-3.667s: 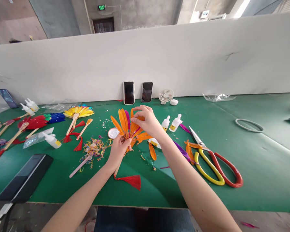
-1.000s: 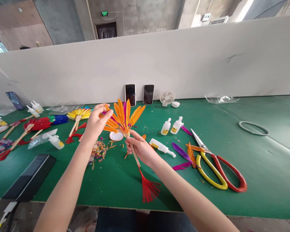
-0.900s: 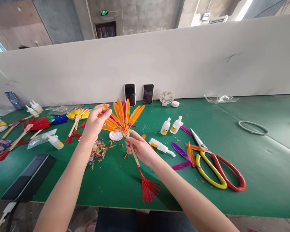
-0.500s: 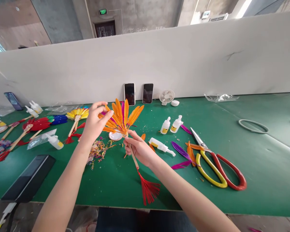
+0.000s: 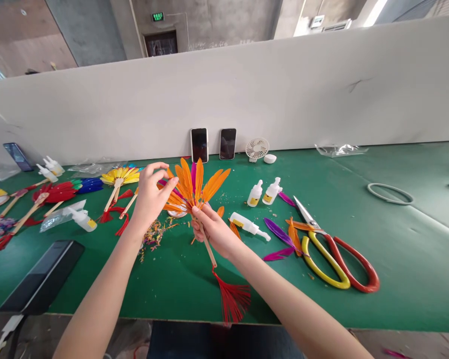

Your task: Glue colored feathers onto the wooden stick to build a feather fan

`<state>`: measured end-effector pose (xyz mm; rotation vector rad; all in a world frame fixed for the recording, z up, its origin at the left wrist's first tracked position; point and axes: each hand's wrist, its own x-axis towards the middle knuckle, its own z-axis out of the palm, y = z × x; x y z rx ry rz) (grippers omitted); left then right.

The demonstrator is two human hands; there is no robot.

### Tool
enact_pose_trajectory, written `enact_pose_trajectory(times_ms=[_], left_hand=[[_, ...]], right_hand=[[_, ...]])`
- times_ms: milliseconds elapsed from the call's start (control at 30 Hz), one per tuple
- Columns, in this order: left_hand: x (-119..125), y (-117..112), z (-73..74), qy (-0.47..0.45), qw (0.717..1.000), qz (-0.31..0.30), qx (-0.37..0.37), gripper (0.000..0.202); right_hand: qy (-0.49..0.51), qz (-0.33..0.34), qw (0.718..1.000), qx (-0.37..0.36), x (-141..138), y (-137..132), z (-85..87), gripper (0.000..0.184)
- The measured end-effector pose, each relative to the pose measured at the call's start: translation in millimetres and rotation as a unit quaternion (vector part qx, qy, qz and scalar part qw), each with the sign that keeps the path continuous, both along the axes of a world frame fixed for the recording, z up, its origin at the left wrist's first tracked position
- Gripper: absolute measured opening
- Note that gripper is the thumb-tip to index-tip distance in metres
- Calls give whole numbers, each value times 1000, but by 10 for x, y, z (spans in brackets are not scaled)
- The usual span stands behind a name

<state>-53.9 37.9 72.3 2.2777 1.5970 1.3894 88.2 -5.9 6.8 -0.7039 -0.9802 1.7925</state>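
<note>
Feather fan (image 5: 195,185): orange feathers with one magenta feather among them, spread on a thin wooden stick (image 5: 210,251), with a red tassel (image 5: 232,300) hanging from the stick's lower end. It is held raised above the green table (image 5: 396,259) with the feathers pointing up and away.

Right hand (image 5: 214,232): fingers wrapped and pressed on the stick just under the feathers, thumb lying along the stem. The tassel hangs below this grip, toward the near table edge.

Left hand (image 5: 149,198): thumb and fingers pinching the outermost feathers at the fan's left edge, up and left of the right-hand grip.

Just right of the right hand: a glue bottle (image 5: 249,226) lying on its side. Further right lie loose purple and orange feathers (image 5: 274,230), then scissors (image 5: 331,255) with one yellow and one red handle. Beyond and to the right stand two upright glue bottles (image 5: 264,192).

Under and behind the fan: a small white dish (image 5: 176,214), mostly hidden. Below the left hand: a heap of coloured trimmings (image 5: 154,234).

Well left of the left hand: a yellow fan (image 5: 121,175) and a red fan (image 5: 56,191) lying flat.

Far behind both grips: two phones (image 5: 213,144) leaning on the partition, with a small white desk fan (image 5: 257,148) beside them.
</note>
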Motion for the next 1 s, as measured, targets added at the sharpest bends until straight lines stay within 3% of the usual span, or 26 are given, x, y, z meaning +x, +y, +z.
enact_pose_trajectory(times_ms=[567, 1000], left_hand=[[63, -45, 18, 30, 999, -13, -29, 18], [76, -47, 28, 27, 998, -12, -54, 17]], right_hand=[[-15, -20, 1000, -19, -34, -10, 15, 47], [-26, -42, 998, -31, -55, 11, -22, 37]])
